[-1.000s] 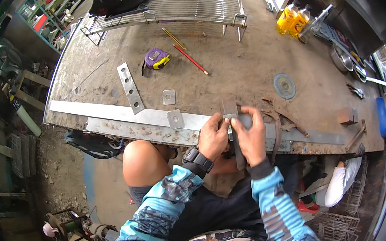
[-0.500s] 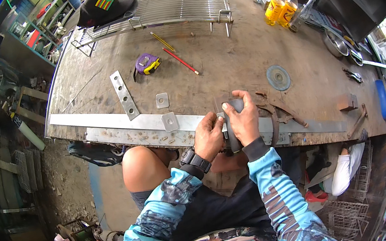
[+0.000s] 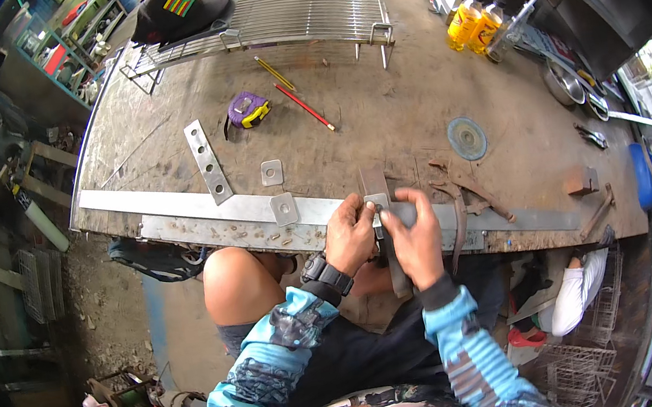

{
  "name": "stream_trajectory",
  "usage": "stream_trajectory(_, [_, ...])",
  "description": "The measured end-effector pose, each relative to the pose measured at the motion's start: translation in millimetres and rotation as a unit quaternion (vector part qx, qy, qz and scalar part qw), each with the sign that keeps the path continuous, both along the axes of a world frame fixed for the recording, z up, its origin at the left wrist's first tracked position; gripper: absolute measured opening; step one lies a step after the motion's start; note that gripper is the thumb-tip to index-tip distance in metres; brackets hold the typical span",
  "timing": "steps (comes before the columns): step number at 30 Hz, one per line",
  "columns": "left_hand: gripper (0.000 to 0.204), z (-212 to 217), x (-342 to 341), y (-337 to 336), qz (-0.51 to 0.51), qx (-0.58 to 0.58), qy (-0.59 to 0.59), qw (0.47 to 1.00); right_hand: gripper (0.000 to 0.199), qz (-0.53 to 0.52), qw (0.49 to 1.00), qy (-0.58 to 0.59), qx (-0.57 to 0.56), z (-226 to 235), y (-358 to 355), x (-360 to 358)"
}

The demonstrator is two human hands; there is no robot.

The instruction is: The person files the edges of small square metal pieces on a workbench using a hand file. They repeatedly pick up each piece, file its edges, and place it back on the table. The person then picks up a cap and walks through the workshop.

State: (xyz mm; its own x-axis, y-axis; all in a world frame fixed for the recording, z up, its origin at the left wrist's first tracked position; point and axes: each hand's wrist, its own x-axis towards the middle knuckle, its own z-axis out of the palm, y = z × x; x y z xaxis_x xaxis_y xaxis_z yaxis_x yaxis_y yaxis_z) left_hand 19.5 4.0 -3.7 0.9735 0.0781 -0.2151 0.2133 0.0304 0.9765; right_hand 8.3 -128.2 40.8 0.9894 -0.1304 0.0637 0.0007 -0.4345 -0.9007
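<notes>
Slanting in from the lower edge, left forearm runs up and to the right, a black wristwatch (image 3: 327,275) at its end; right forearm stands steeper, leaning a little left.

Left hand (image 3: 349,237): back uppermost, fingers directed away and rightward, thumb and forefinger pinched on the left side of a small square plate (image 3: 376,199). Right hand (image 3: 420,239): close by on the other side, thumb and forefinger spread in a crook, thumb tip beside the work; remaining fingers hidden, so cannot tell whether they grip anything.

Small plate sits at the bench's near edge, between the hands, over a narrow brown bar (image 3: 373,177). Plate roughly square, no clear long axis, one pair of sides running near to far. Bar's long axis also near to far, far end over the bench, near end projecting past the edge toward the body.

Under the hands' line, a long flat strip (image 3: 177,200) lies left to right, dipping rightward. One loose square plate (image 3: 284,209) on it, another (image 3: 272,173) just beyond. Perforated bar (image 3: 208,161) lengthwise near to far, far end tipped left.

Farther: tape measure (image 3: 249,110), red pencil (image 3: 304,107), then wire rack (image 3: 307,0).
</notes>
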Motion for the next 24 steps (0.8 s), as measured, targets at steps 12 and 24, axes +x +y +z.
stream_trajectory(12, [0.024, -1.6, -1.1, -1.2, 0.007, 0.026, -0.003, 1.0, 0.039, -0.003, 1.0, -0.019, 0.009, -6.9, -4.8, -4.7])
stream_trajectory(24, [0.028, 0.1, -3.8, -2.2, 0.007, 0.05, -0.026, 0.998, 0.042, -0.018, 0.998, 0.021, 0.051, -7.4, -5.4, -10.0])
